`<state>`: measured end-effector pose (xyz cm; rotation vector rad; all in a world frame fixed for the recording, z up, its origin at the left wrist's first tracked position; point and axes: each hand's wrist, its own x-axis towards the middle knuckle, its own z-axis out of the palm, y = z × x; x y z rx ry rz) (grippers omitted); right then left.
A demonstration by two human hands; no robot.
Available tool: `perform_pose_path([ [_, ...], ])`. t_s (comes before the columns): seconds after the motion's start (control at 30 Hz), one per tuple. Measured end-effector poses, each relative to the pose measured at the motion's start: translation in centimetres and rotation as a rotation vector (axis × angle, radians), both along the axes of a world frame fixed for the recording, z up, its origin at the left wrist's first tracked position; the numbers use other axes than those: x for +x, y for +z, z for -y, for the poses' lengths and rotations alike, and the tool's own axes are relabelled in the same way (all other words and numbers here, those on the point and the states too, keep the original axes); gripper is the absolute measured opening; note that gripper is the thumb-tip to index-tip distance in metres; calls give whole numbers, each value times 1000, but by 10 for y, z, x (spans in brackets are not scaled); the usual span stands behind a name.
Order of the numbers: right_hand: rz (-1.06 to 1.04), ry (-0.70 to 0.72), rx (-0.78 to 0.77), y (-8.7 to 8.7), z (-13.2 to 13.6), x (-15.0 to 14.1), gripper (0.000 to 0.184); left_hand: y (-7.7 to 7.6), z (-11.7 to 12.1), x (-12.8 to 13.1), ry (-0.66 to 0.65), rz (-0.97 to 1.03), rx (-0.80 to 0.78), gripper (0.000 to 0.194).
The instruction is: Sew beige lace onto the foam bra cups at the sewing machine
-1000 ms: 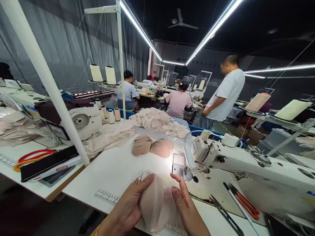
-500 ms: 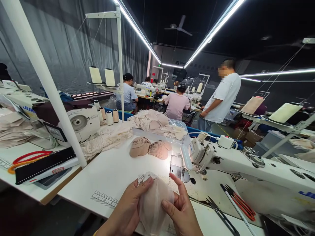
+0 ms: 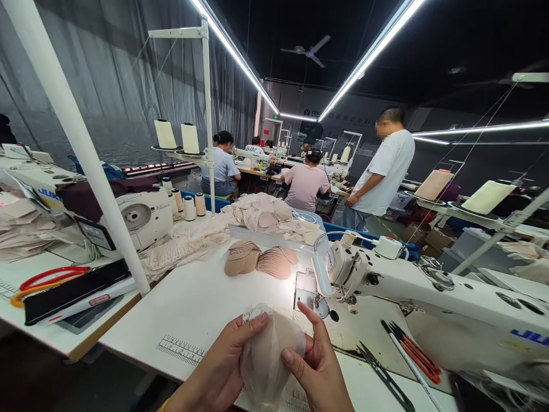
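Between my two hands is a pale beige bra cup (image 3: 269, 357) covered in sheer fabric, with lace at its upper left edge and a seam down its middle. My left hand (image 3: 229, 355) grips its left side, thumb on top near the lace. On the right side, my right hand (image 3: 315, 357) pinches it with the thumb in front; the index finger is raised off the cloth. The fingers behind the cup are hidden. Past my hands, two fanned stacks of beige cup pads (image 3: 259, 260) lie on the white table (image 3: 189, 303).
A lit sewing machine (image 3: 343, 266) stands to the right. Black tweezers (image 3: 384, 375), red-handled snips (image 3: 422, 355) and a pen lie in front of it. Lace fabric (image 3: 270, 214) is heaped at the back. A white pole (image 3: 81, 143) rises at left; several people are beyond.
The view has shifted slightly. My hands keep the same hold on the bra cup, with only a slight change in its lace edge.
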<state>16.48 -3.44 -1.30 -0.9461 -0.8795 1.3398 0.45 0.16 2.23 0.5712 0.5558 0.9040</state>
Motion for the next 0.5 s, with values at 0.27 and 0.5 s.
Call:
perform_pose_path([
  [0.27, -12, 11, 11, -4, 0, 1, 106, 1, -3, 5, -41, -52, 28, 45],
  [0.5, -18, 51, 28, -4, -3, 8, 102, 8, -6, 8, -21, -86, 25, 46],
])
